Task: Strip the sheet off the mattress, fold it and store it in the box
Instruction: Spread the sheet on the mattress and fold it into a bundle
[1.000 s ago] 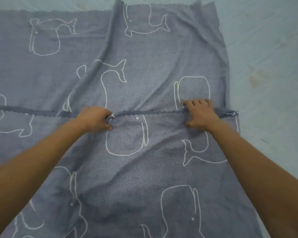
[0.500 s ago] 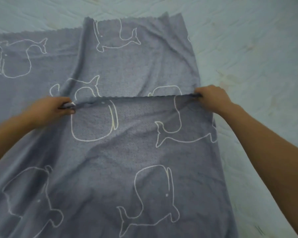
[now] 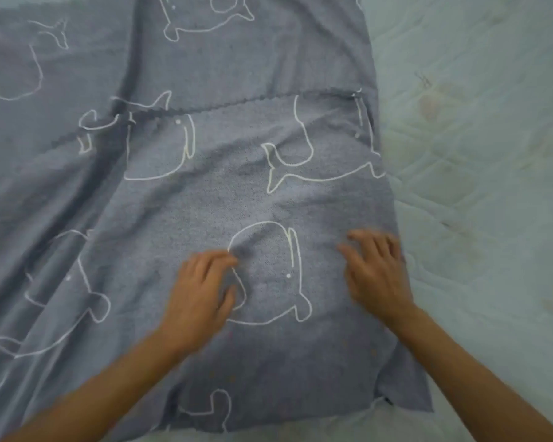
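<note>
1. Sheet (image 3: 77, 202): one, grey-blue with white whale outlines. It lies spread on top of the mattress and is not fitted around it, so the stripping step appears complete. The left portion is rumpled, with diagonal creases.
2. Left hand (image 3: 201, 288): rests palm-down on the sheet's upper layer, fingers loosely extended, gripping nothing.
3. Scalloped edge (image 3: 253, 100): one hem line crosses the sheet well ahead of the hands. This marks a near layer laid over the far layer, so at least one fold is made.
4. Right hand (image 3: 377, 275): lies flat near the sheet's right border, fingers spread, gripping nothing. It is slightly blurred.
5. Mattress (image 3: 479, 154): one, pale and quilted, exposed to the right of the sheet.
6. Count: one sheet, one mattress, two hands, and about nine whale outlines, several cut off by folds or the frame.
7. Remaining, by judgement: flatten the layers, fold further to a compact size, and place the sheet in the box. No box is in view.
</note>
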